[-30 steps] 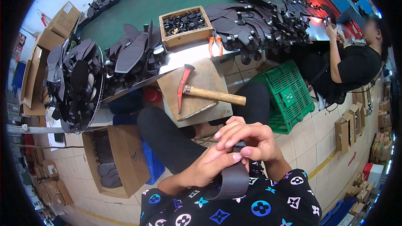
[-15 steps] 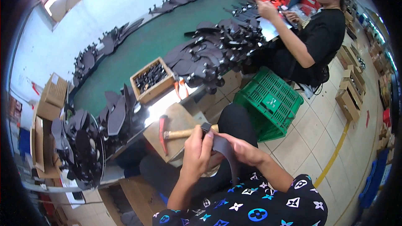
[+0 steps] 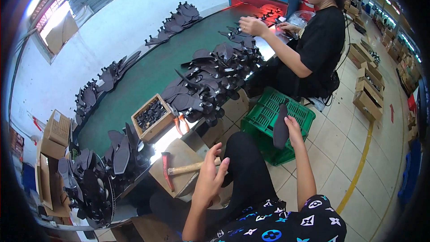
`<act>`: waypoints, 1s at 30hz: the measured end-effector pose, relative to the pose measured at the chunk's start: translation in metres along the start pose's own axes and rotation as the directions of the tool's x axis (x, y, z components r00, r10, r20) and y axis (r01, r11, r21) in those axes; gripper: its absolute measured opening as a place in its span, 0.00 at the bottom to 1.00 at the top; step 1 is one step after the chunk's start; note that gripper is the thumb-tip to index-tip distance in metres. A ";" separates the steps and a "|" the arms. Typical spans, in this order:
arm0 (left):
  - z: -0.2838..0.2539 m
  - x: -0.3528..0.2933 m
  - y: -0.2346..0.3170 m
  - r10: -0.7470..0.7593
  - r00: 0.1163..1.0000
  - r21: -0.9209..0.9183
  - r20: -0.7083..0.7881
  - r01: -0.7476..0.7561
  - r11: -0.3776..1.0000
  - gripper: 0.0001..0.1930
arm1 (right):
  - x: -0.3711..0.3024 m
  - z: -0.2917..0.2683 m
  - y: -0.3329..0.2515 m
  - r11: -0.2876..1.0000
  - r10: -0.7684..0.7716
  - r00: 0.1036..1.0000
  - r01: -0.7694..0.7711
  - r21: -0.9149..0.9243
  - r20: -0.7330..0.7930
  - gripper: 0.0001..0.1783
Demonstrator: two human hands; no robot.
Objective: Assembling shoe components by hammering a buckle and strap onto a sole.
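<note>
My right hand (image 3: 293, 132) grips a dark grey shoe sole (image 3: 281, 130) by its edge, holding it upright over the green crate. Its upper end narrows to a small dark piece. My left hand (image 3: 212, 175) is raised with nothing in it, thumb and fingers apart. Behind that hand lies a hammer (image 3: 186, 168) with a red head and wooden handle, resting on a tan block (image 3: 179, 150). Part of the handle is hidden by my fingers; I see no grip on it.
A green plastic crate (image 3: 255, 125) stands on the tiled floor to my right. Piled soles (image 3: 197, 94), a wooden box (image 3: 152, 132) of small black parts and orange-handled pliers (image 3: 181, 125) lie along the green belt (image 3: 143, 78). A co-worker (image 3: 313, 45) sits at the far right.
My right hand has moved right and away from my left, carrying the sole over the crate. My left hand has let go of it and opened. The view has shifted slightly.
</note>
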State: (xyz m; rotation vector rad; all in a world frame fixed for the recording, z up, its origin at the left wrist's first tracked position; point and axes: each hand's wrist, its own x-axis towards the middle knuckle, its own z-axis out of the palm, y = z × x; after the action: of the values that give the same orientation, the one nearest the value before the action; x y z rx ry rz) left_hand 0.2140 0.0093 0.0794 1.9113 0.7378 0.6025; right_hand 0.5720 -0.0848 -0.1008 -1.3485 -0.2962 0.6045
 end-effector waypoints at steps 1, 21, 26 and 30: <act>0.004 0.000 0.000 -0.022 1.000 -0.032 -0.004 0.021 0.999 0.26 | 0.032 -0.037 0.037 0.882 -0.087 0.966 -0.040 -0.470 -0.244 0.25; -0.087 -0.040 -0.063 0.193 0.939 0.240 -0.285 -0.125 0.963 0.22 | 0.066 0.352 -0.177 0.448 -0.872 0.460 0.888 -0.104 0.171 0.09; -0.071 -0.022 -0.006 0.215 0.939 0.142 -0.268 -0.183 0.973 0.22 | 0.160 0.288 -0.116 0.127 -0.654 0.730 0.365 -0.922 0.199 0.13; -0.083 -0.036 -0.018 0.070 0.967 -0.042 -0.245 -0.083 0.996 0.21 | 0.195 0.264 -0.102 0.368 -0.681 0.663 0.677 -0.637 0.311 0.10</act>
State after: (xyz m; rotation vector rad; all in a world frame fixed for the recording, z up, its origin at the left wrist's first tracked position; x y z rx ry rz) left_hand 0.1284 0.0404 0.0944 1.8440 0.7974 0.9084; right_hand 0.6142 0.2317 0.0275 -1.7846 -1.1372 -0.3066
